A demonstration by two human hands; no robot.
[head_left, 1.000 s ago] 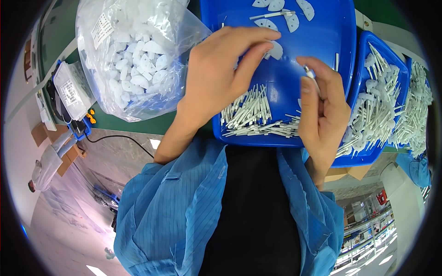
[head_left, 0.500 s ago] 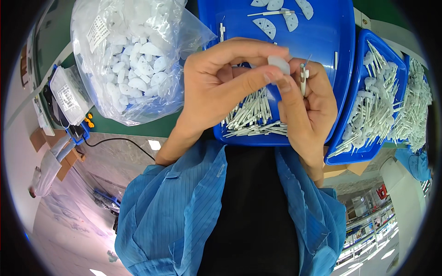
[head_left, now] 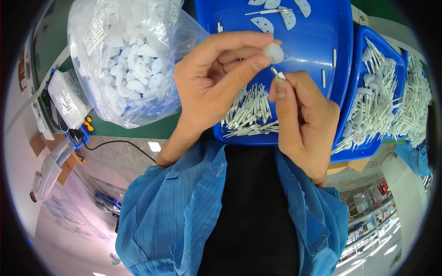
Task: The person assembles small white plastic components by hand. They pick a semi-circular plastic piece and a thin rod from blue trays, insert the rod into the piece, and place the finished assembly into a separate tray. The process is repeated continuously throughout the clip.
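Many white pieces [head_left: 138, 69] are held in a clear bag [head_left: 182, 34] at left. Over the large blue tray [head_left: 313, 41], a rounded white piece [head_left: 273, 54] is pinched between the thumb and fingertips of the left hand [head_left: 205, 76], bent inward at the wrist; it is judged light, stiff and perhaps slippery, best gripped by its rim. Just right of it, a slender white rod [head_left: 280, 75] is pinched between thumb and forefinger of the right hand [head_left: 306, 115], its other fingers curled. Whether rod and piece touch cannot be told; the rod is judged light, its thin tip easily bent, best held behind it. Farther right, white parts [head_left: 370, 99] are heaped in a smaller blue tray [head_left: 357, 155]
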